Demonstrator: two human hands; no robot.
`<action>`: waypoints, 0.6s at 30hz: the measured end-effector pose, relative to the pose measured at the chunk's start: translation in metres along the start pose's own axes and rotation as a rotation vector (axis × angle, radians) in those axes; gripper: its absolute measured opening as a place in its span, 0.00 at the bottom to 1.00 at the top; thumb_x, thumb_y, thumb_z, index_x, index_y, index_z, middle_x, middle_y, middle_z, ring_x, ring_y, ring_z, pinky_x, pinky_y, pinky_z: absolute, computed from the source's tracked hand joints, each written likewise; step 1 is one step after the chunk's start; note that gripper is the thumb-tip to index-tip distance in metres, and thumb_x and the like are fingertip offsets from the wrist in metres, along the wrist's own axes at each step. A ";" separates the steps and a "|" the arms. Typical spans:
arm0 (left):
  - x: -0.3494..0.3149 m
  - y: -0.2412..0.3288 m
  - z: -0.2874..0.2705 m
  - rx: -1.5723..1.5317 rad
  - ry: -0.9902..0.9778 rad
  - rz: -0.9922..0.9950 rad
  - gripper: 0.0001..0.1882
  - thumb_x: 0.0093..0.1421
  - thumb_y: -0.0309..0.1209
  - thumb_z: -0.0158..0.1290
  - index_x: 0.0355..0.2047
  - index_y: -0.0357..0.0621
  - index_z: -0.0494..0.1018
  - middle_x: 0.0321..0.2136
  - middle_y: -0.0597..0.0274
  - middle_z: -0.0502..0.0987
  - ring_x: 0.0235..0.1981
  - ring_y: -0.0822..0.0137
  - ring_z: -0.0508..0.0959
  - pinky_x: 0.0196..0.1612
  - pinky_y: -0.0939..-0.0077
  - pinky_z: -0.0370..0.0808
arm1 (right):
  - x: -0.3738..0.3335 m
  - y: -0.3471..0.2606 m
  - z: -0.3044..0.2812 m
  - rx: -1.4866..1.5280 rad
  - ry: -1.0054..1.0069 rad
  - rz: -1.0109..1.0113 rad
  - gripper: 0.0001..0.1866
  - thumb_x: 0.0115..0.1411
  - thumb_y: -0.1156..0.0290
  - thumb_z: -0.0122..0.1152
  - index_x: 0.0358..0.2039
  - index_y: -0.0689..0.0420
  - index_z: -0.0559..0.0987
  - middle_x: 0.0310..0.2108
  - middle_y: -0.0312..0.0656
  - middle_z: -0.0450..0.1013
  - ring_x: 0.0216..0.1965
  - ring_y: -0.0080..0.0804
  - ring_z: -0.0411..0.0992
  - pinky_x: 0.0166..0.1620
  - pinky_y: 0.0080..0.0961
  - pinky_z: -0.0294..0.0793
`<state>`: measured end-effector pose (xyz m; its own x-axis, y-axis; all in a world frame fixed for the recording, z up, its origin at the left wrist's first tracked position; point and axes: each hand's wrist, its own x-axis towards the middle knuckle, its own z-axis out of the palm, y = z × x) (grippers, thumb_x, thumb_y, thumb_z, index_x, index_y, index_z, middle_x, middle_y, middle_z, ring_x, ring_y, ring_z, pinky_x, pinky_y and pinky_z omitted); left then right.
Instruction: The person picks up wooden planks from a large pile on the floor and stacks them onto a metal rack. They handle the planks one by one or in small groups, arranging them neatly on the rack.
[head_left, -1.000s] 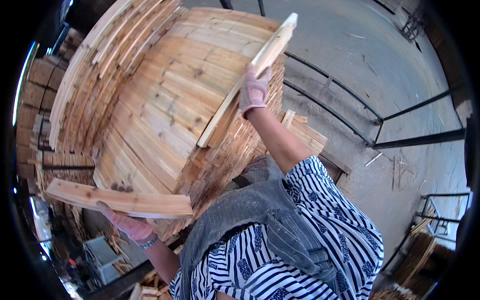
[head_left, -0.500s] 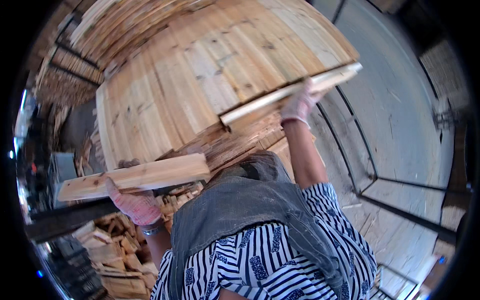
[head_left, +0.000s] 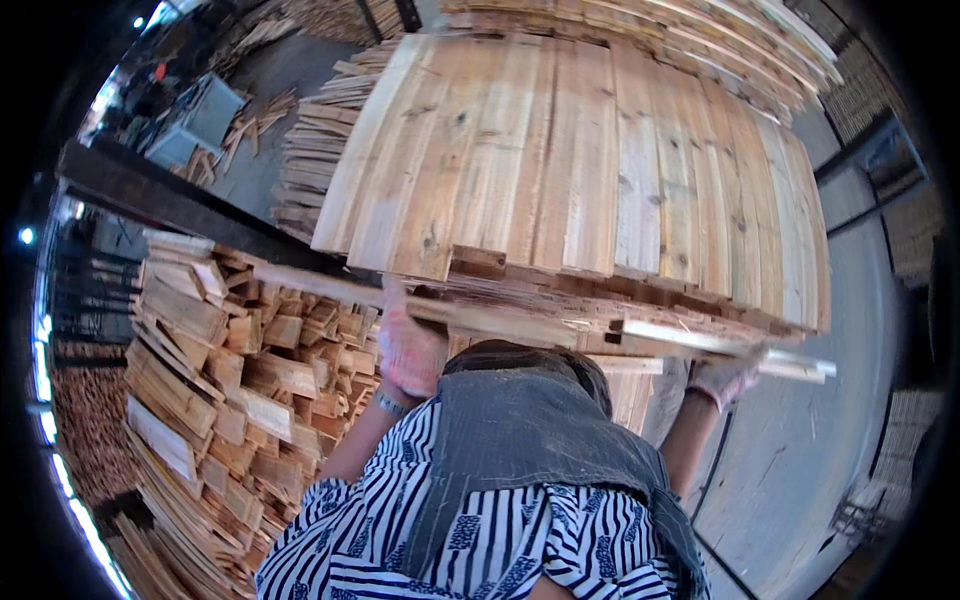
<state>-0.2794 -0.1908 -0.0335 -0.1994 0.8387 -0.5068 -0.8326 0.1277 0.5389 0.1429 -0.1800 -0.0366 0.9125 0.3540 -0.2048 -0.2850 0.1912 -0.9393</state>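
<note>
"So, what takes up the most room?"

"The stack of planks [head_left: 590, 170], across the middle and far part. Its top layer lies side by side, with the ends uneven along the near edge."

"And after that?"

"A jumbled heap of short offcuts [head_left: 260, 400] at the near left, then a grey apron [head_left: 540, 430] over a striped top [head_left: 480, 530] at the near centre. A dark beam [head_left: 180, 205] slants along the left, with a grey box-like unit [head_left: 195, 120] beyond it."

"What about the boards in hand?"

"One narrow-looking board [head_left: 475, 318] slants along the near left side of the stack, its left end blurred. I can't tell whether it touches the stack. A pale plank [head_left: 690, 340] is at the near right, its right end poking past the stack's corner."

"How do the hands sit?"

"The gloved left hand [head_left: 410, 348] is closed on the narrow-looking board, thumb up. The gloved right hand [head_left: 728, 375] grips the pale plank towards its right end; blur hides the exact finger placement."

"Smallest thing?"

"A wristband [head_left: 392, 403], just below the left glove."
</note>
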 end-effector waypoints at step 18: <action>0.049 -0.017 0.052 0.144 0.405 0.221 0.44 0.63 0.61 0.54 0.63 0.33 0.60 0.56 0.46 0.71 0.53 0.52 0.75 0.56 0.62 0.74 | 0.013 -0.139 0.010 -0.183 -0.095 -0.535 0.48 0.65 0.43 0.59 0.73 0.56 0.50 0.64 0.57 0.59 0.62 0.50 0.66 0.61 0.50 0.75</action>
<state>-0.2478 -0.1250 -0.0326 -0.5721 0.5841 -0.5758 -0.6735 0.0660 0.7362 0.1911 -0.1928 0.0943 0.8831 0.3336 0.3299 0.2726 0.2075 -0.9395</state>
